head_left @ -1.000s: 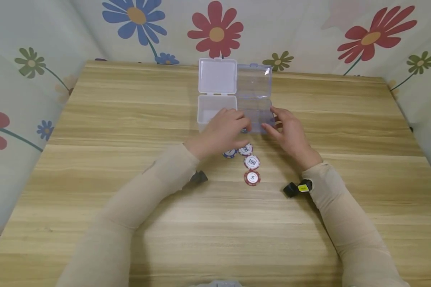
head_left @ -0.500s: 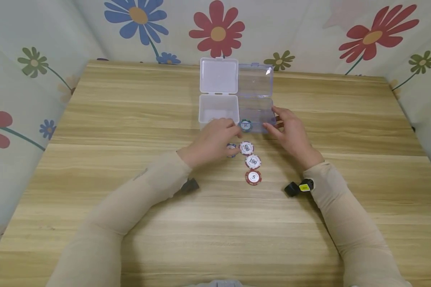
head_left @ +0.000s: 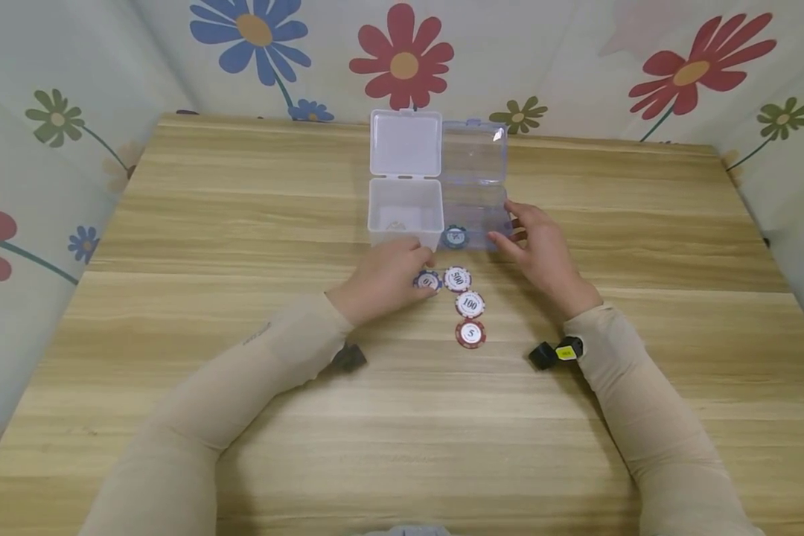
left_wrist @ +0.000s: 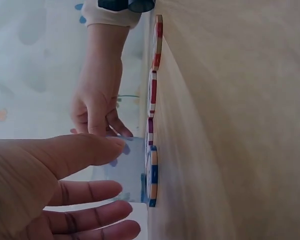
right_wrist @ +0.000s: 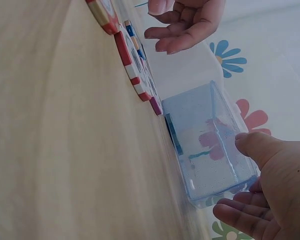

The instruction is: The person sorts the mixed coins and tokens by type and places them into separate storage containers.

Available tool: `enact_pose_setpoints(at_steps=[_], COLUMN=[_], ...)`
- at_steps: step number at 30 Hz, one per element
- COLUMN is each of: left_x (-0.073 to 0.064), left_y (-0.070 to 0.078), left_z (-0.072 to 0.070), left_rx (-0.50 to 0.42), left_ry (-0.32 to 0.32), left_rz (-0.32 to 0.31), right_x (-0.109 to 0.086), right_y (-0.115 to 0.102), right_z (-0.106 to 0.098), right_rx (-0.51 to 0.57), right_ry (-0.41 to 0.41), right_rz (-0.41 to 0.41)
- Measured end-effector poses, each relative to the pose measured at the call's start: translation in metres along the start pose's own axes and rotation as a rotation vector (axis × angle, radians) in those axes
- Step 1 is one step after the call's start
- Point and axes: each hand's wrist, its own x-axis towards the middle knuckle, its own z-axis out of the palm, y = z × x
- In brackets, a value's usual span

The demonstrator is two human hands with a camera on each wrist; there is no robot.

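Note:
My left hand [head_left: 386,277] hovers low beside the blue-edged 10 poker chip [head_left: 427,281]; its fingers and thumb are apart with nothing between them in the left wrist view. My right hand [head_left: 543,253] holds the right front corner of a clear blue-tinted plastic box [head_left: 477,216], thumb and fingers on its edge and side. A green poker chip [head_left: 455,237] appears to lie inside that box. Left of it stands a frosted white plastic box [head_left: 405,195], lid raised, with a pale chip [head_left: 395,225] faintly visible inside.
A white 500 chip [head_left: 458,279], a white 100 chip [head_left: 470,304] and a red 5 chip [head_left: 470,333] line up toward the person on the wooden table [head_left: 402,432]. A flower-printed curtain [head_left: 549,45] hangs behind the table's back edge.
My left hand has drawn back from above the white box and the clear box toward the blue chip, uncovering the green chip and the white box. The right hand stays in place.

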Motion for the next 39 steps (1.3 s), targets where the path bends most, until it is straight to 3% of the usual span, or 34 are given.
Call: enact_pose_setpoints(at_steps=[12, 27, 39], left_x=[0.000, 0.002, 0.003], left_y=[-0.003, -0.006, -0.005], left_z=[0.008, 0.012, 0.012], left_rx=[0.058, 0.043, 0.021], left_ry=[-0.023, -0.019, -0.055], left_rz=[-0.015, 0.034, 0.027], right_x=[0.000, 0.000, 0.000], right_y=[0.000, 0.001, 0.001], right_z=[-0.001, 0.000, -0.001], right_rx=[0.003, -0.002, -0.007], right_ry=[-0.010, -0.002, -0.002], right_rz=[0.020, 0.017, 0.016])
